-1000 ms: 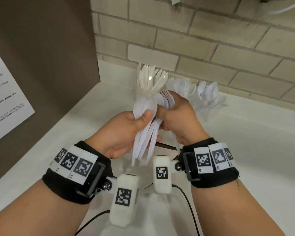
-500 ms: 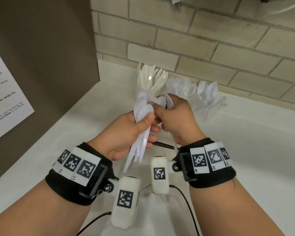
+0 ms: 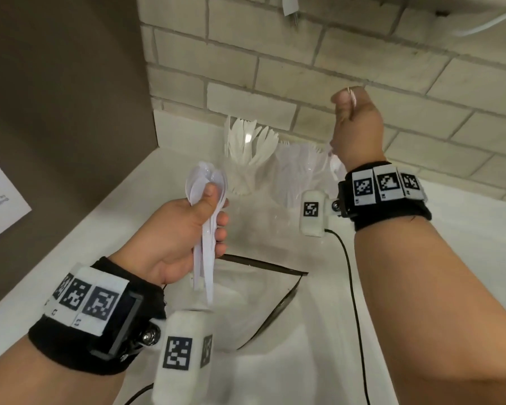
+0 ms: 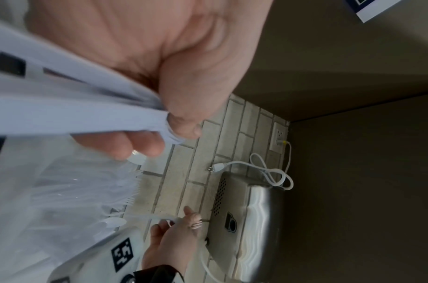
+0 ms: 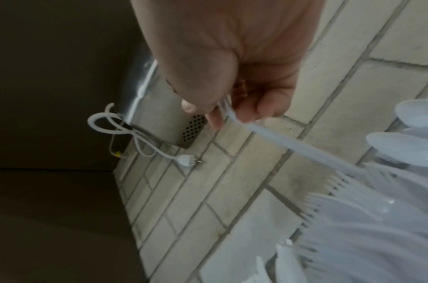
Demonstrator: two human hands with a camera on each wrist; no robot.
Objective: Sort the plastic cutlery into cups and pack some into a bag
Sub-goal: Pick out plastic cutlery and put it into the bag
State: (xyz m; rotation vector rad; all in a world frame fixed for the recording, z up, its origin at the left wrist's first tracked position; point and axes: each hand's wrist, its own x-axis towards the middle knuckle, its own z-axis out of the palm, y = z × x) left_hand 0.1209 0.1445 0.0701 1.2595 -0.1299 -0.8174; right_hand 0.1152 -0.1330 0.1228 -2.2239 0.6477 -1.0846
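Note:
My left hand (image 3: 214,217) grips a bundle of white plastic spoons (image 3: 206,182), bowls up, above a clear zip bag (image 3: 268,268) lying on the counter. In the left wrist view the left hand (image 4: 169,130) is wrapped round the spoon handles (image 4: 75,114). My right hand (image 3: 345,100) is raised toward the wall and pinches the handle of a single white utensil (image 5: 292,145). Its lower end reaches the forks in a clear cup (image 5: 353,220). The cup of knives (image 3: 246,147) stands at the back left, the forks cup (image 3: 298,162) beside it, and spoons (image 5: 406,145) stand farther right.
A brick wall (image 3: 304,68) backs the white counter (image 3: 450,258). A brown panel (image 3: 56,112) with a paper notice (image 3: 0,200) closes off the left side. A steel appliance (image 4: 251,220) and a loose white plug cord (image 5: 183,159) hang above.
The hands were together over the bundle. My right hand has pulled one utensil out and lifted it up and right over the cups, while the left keeps the spoons.

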